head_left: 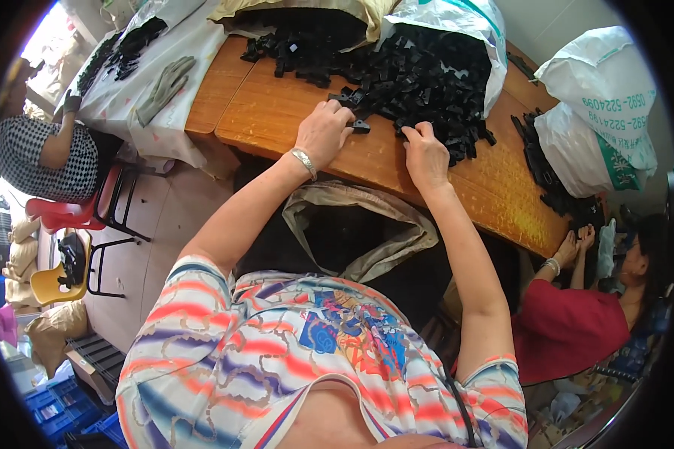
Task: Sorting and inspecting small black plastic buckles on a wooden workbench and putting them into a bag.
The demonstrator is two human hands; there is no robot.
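Note:
Small black plastic parts [434,82] lie in a heap on the wooden table, spilling from the mouth of a white sack [487,34]. My left hand [326,133], with a bracelet on its wrist, is at the heap's near left edge. Its fingers are curled round a black plastic part [359,126], which shows beside the thumb. My right hand [427,159] is at the near edge of the heap, fingers bent and pinched together against the black parts. Whatever lies between those fingertips is hidden.
An open cloth sack [359,224] hangs below the edge of the wooden table [269,112]. Another sack [307,11] spills black parts at the back. A glove [165,86] lies on the covered table at left. People sit at left and right; white bags [595,112] stand at right.

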